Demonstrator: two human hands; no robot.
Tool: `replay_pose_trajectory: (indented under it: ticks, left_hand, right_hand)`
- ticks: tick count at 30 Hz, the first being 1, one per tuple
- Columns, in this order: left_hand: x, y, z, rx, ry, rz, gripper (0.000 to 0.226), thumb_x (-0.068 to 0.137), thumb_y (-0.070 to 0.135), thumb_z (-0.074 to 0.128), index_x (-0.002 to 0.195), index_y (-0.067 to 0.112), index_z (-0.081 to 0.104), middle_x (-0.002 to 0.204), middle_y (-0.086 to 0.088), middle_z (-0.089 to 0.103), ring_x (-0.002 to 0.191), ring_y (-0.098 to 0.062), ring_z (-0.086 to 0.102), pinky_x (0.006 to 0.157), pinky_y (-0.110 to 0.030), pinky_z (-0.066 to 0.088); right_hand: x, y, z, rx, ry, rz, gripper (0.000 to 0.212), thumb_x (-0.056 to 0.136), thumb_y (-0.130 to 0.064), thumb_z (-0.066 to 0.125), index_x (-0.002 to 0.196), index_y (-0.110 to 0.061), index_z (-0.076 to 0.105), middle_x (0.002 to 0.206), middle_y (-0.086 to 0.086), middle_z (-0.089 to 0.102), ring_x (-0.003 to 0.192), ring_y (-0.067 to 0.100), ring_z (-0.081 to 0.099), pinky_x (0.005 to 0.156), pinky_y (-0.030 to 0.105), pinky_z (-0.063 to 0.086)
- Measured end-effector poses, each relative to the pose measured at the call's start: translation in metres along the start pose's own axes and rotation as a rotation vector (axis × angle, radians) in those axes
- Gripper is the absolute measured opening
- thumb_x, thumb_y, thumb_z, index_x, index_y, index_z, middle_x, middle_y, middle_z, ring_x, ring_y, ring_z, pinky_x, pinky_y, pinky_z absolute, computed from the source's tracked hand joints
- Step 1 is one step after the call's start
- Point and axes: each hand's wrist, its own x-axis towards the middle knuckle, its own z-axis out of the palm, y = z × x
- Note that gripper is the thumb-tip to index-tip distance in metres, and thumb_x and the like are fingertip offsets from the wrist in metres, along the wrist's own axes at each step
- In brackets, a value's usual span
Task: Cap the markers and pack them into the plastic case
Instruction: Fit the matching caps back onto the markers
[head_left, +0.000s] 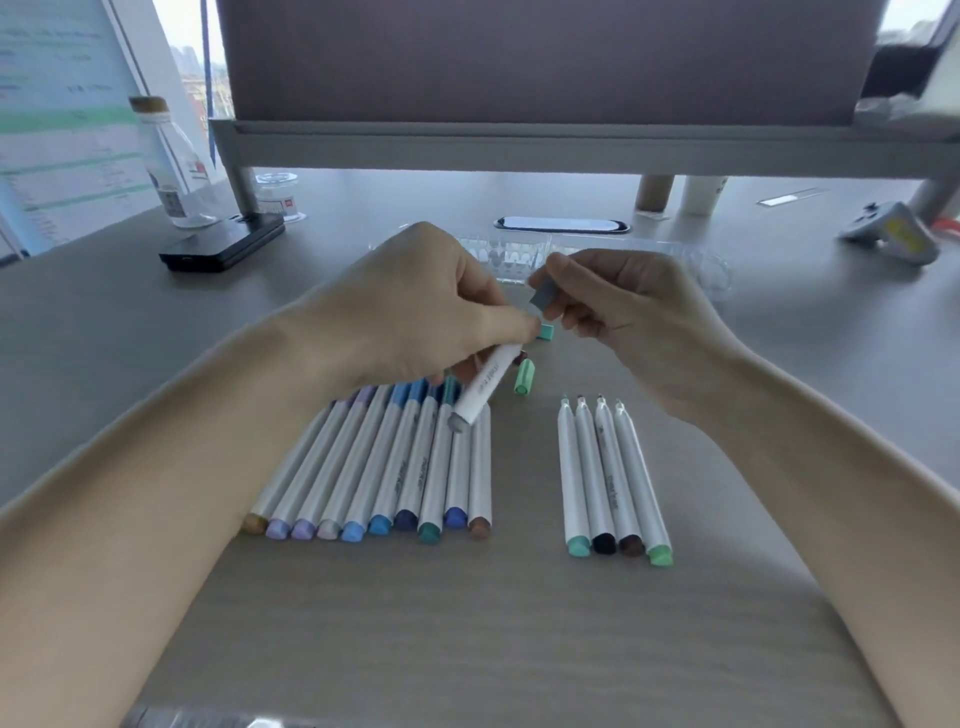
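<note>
Pinching: left hand (415, 306) marker (485, 387), right hand (634, 317) cap (544, 297); capped markers (384, 467) 10; uncapped markers (605, 467) 4

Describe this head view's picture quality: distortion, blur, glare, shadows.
Head view: wide-angle distortion, forearms balloon toward the lower corners. Head view: soft, print on the marker in the left hand unreadable, the grey cap in the right hand smeared, the clear plastic case behind them hard to outline. Head view: window blown out white at top left; soft, diffuse shadows on the table under the forearms.
</note>
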Motion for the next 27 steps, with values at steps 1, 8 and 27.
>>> replay_pose_trajectory:
  ticks: [1, 8, 27]
  left_hand:
    - [-0.002, 0.004, 0.0, 0.025, -0.02, -0.039, 0.027, 0.092, 0.033, 0.073, 0.076, 0.014, 0.081, 0.062, 0.001, 0.074, 0.043, -0.004, 0.06, 0.044, -0.014, 0.044]
    - [-0.012, 0.017, 0.024, 0.375, 0.01, -0.181, 0.038, 0.086, 0.039, 0.067, 0.062, 0.01, 0.063, 0.052, -0.001, 0.06, 0.052, -0.018, 0.055, 0.054, -0.032, 0.05]
    - [-0.014, 0.009, 0.037, 0.442, -0.006, -0.072, 0.03, 0.084, 0.041, 0.071, 0.065, 0.018, 0.066, 0.061, 0.006, 0.064, 0.065, -0.014, 0.063, 0.057, -0.027, 0.046]
  right_hand:
    - [0.0, -0.001, -0.001, 0.021, 0.016, 0.033, 0.029, 0.102, -0.034, 0.059, 0.091, -0.017, 0.08, 0.078, 0.002, 0.074, 0.072, 0.011, 0.059, 0.072, 0.03, 0.045]
    - [-0.002, 0.0, -0.008, -0.196, 0.165, 0.11, 0.047, 0.103, -0.051, 0.049, 0.085, -0.019, 0.078, 0.076, -0.007, 0.073, 0.07, 0.007, 0.061, 0.066, 0.024, 0.046]
    - [-0.003, 0.004, -0.002, -0.511, -0.103, 0.162, 0.071, 0.1, -0.069, 0.016, 0.108, -0.031, 0.076, 0.091, -0.006, 0.066, 0.093, 0.014, 0.058, 0.071, 0.025, 0.037]
